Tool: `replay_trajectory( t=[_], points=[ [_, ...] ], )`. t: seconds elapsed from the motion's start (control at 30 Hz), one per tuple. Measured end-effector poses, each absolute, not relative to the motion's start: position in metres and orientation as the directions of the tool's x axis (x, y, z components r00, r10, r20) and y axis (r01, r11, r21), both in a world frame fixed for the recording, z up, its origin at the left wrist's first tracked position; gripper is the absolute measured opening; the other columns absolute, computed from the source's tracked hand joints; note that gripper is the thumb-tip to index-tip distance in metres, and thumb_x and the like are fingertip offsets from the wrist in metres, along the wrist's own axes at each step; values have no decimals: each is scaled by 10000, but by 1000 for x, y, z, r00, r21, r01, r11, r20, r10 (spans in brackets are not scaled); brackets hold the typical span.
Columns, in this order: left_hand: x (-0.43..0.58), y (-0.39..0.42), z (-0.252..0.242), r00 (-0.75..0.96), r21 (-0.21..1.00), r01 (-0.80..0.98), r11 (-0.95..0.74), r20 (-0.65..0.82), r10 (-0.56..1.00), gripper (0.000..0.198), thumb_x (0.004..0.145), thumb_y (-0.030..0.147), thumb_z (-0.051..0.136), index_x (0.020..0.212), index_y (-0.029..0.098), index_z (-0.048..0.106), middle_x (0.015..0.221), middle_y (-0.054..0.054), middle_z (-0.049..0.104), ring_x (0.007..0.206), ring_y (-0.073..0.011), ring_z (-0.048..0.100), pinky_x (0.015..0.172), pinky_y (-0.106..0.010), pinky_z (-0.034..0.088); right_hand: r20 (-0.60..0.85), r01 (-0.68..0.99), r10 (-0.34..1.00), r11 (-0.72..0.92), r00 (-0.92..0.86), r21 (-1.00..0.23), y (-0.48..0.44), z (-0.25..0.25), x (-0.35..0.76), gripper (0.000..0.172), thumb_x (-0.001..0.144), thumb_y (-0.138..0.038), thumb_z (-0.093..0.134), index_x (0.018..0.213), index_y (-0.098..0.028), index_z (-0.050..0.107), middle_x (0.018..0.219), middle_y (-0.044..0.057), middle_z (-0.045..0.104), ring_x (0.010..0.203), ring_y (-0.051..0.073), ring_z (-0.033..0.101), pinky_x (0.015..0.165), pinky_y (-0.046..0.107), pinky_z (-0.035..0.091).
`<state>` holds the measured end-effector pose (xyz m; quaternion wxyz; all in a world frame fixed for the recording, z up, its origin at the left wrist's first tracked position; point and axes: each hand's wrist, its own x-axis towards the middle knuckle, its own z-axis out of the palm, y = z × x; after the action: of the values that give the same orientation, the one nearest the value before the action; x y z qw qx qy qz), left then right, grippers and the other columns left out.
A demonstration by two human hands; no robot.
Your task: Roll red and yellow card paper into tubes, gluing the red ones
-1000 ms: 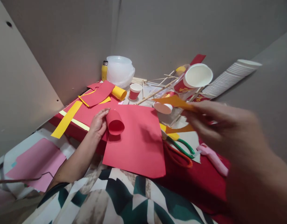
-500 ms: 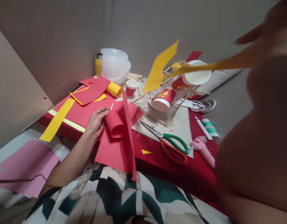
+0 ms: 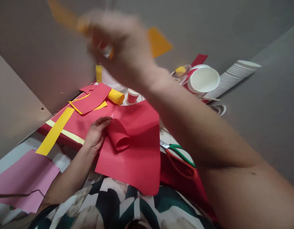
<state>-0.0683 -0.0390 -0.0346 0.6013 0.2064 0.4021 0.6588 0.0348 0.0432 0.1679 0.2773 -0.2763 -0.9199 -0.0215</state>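
My left hand [image 3: 95, 135] grips the rolled corner of a large red paper sheet [image 3: 135, 149], which curls into a tube beside my fingers and hangs over the table's near edge. My right hand [image 3: 118, 47] is raised high at the upper left, blurred by motion, closed on a strip of orange-yellow paper [image 3: 158, 43] that sticks out on both sides of it. My right forearm crosses the view from the lower right.
Green and orange scissors [image 3: 179, 152] lie right of the red sheet. More red and yellow paper pieces [image 3: 93, 97], a yellow paper roll [image 3: 115, 96], a small red cup [image 3: 132, 95], a large white-lined cup [image 3: 203, 79] and a stack of white cups [image 3: 235, 78] crowd the back. Pink paper [image 3: 23, 181] lies lower left.
My right hand swung the orange-yellow strip from the right, up and across to the upper left. The red sheet flipped up on edge and has settled flat again in my left hand.
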Motion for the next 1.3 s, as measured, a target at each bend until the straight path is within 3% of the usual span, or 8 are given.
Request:
replay_trajectory(
  t=[0.1, 0.2, 0.37, 0.57, 0.67, 0.77, 1.03, 1.3],
  points=[
    [-70, -40, -35, -204, 780, -626, 30, -201, 958, 307, 529, 188, 901, 803, 148, 770, 784, -12, 742, 712, -112, 662, 704, -208, 526, 424, 542, 511, 839, -748, -56, 47, 143, 36, 582, 957, -231, 631, 1512, -201, 458, 1361, 56, 660, 1246, 247, 628, 1068, 383, 479],
    [-72, -40, -37, -198, 778, -628, 35, -203, 959, 309, 539, 183, 904, 815, 142, 771, 782, -5, 733, 704, -98, 649, 684, -193, 519, 506, 600, 578, 788, -641, -140, 36, 120, 74, 319, 986, -320, 577, 1270, -195, 653, 1113, 35, 764, 1042, 209, 724, 907, 324, 545],
    [-73, -39, -38, -194, 775, -631, 41, -209, 958, 312, 527, 173, 906, 807, 145, 770, 781, 3, 717, 694, -93, 629, 650, -188, 509, 581, 760, 718, 603, -385, -242, 0, 82, 169, 212, 937, -354, 598, 953, -200, 742, 853, 51, 788, 729, 196, 729, 693, 318, 539],
    [-73, -38, -36, -233, 793, -610, 8, -189, 954, 249, 548, 137, 862, 776, 149, 763, 764, 5, 692, 700, -94, 606, 667, -194, 499, 356, 785, 930, 289, -94, -548, -40, 13, 223, 410, 864, -470, 658, 1176, -204, 688, 773, 49, 771, 589, 198, 681, 602, 332, 515],
    [-74, -37, -34, -272, 821, -570, -28, -157, 949, 204, 582, 124, 826, 771, 153, 753, 780, 1, 683, 704, -95, 596, 677, -199, 492, 151, 583, 986, 161, -67, -796, -49, -9, 219, 601, 868, -452, 645, 1403, -201, 529, 735, 20, 729, 585, 188, 668, 598, 327, 531],
    [-75, -35, -34, -324, 841, -532, -95, -98, 941, 190, 604, 123, 811, 776, 169, 745, 786, 5, 674, 723, -100, 599, 711, -205, 498, 88, 392, 992, 115, -88, -913, -53, -18, 209, 695, 847, -336, 650, 1494, -229, 420, 721, -16, 685, 574, 157, 616, 579, 299, 521],
    [-81, -28, -38, -469, 849, -455, -267, 26, 883, 166, 638, 139, 784, 768, 210, 710, 838, 12, 677, 815, -107, 624, 779, -189, 511, -141, 331, 960, -55, -243, -942, -62, -25, 207, 640, 836, -113, 611, 1460, -133, 471, 567, -100, 523, 484, 94, 531, 492, 213, 492],
    [-84, -23, -38, -488, 860, -430, -275, 35, 872, 165, 640, 138, 765, 756, 223, 685, 805, 18, 681, 787, -112, 627, 770, -196, 519, -255, 431, 947, -150, -197, -890, -65, -8, 218, 615, 861, -143, 621, 1460, -100, 486, 550, -52, 592, 469, 168, 635, 424, 248, 496]
  ],
)
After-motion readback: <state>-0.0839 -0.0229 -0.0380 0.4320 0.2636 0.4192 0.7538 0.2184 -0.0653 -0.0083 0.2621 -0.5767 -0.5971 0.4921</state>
